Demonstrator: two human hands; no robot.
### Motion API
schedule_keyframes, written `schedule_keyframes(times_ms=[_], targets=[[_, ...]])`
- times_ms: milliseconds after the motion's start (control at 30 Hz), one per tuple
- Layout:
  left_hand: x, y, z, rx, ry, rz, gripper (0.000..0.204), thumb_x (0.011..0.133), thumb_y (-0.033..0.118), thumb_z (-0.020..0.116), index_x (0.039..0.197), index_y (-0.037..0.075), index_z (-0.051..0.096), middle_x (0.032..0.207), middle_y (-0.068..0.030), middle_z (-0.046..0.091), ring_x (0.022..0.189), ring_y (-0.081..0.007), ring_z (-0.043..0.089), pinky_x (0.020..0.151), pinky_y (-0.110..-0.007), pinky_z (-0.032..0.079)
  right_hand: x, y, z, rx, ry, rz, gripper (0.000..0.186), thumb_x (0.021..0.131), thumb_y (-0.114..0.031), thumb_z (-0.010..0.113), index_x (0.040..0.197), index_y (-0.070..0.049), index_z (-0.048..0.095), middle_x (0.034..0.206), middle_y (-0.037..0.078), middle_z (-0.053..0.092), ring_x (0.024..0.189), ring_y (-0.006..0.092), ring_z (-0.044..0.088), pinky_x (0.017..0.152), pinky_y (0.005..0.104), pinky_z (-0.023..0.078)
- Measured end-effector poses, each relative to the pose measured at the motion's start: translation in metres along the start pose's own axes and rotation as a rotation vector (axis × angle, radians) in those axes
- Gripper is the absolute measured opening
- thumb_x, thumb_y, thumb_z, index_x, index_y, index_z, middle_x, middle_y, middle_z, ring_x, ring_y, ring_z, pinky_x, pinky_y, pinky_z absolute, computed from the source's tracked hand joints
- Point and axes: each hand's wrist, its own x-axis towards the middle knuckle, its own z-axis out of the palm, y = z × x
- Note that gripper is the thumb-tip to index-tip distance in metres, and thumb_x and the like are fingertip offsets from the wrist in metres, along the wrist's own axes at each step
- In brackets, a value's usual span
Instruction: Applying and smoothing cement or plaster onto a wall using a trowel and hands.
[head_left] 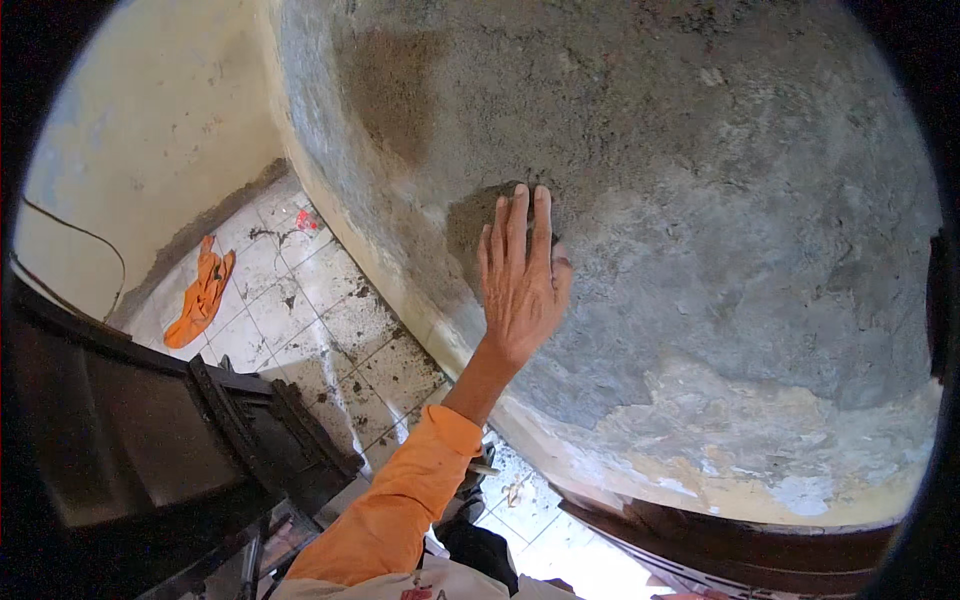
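My left hand (522,285) is stretched out over the wall (660,300), its back facing up and its fingers extended. The fingertips reach a rough grey patch of plaster, with the thumb out to the right. The palm is hidden, so I cannot tell how much of it touches the surface. A dark area, damp or shadowed, surrounds the fingers. The wall is coarse and dark grey higher up, smoother and blue-grey lower down, with peeling cream paint along its bottom. An orange sleeve (395,510) covers my left forearm. My right hand is out of the picture.
Dark crumbs litter the white floor tiles (370,330) along the wall's foot. An orange cloth (203,295) and a small red scrap (306,221) lie there. Dark wooden furniture (130,420) stands at the left, beside a cream wall (170,130) with a hanging cable (95,235).
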Motion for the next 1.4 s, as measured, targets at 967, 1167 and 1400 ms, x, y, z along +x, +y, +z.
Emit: schedule_keyframes(times_ms=[967,1167,1400], targets=[[0.013,0.005,-0.008,-0.043,0.010,-0.129,0.076,0.108,0.050,0.048,0.165,0.002,0.031,0.175,-0.0239,0.009,0.161,-0.0497,0.003,0.119,-0.080,0.003,-0.040,-0.032,-0.005,0.689,0.066,-0.187,0.019,0.099,-0.022,0.067,0.099,-0.003,0.070,0.102,0.008,0.067,0.098,0.0193,0.060,0.085,0.0373,0.051],[0.016,0.013,-0.004,-0.099,0.056,-0.143,0.071,0.108,0.048,0.052,0.162,0.004,0.039,0.172,-0.0262,0.015,0.160,-0.0516,0.006,0.117,-0.082,0.004,-0.033,-0.028,0.000,0.692,0.069,-0.183,0.020,0.099,-0.023,0.068,0.098,-0.003,0.070,0.103,0.008,0.067,0.097,0.0193,0.061,0.083,0.0367,0.052],[0.014,-0.012,-0.007,-0.046,0.062,-0.150,0.069,0.106,0.052,0.055,0.162,0.014,0.043,0.174,-0.0219,0.015,0.161,-0.0495,0.002,0.115,-0.084,-0.005,-0.023,-0.021,-0.003,0.686,0.058,-0.175,0.021,0.100,-0.024,0.068,0.097,-0.003,0.070,0.104,0.008,0.067,0.096,0.0193,0.061,0.080,0.0358,0.052]])
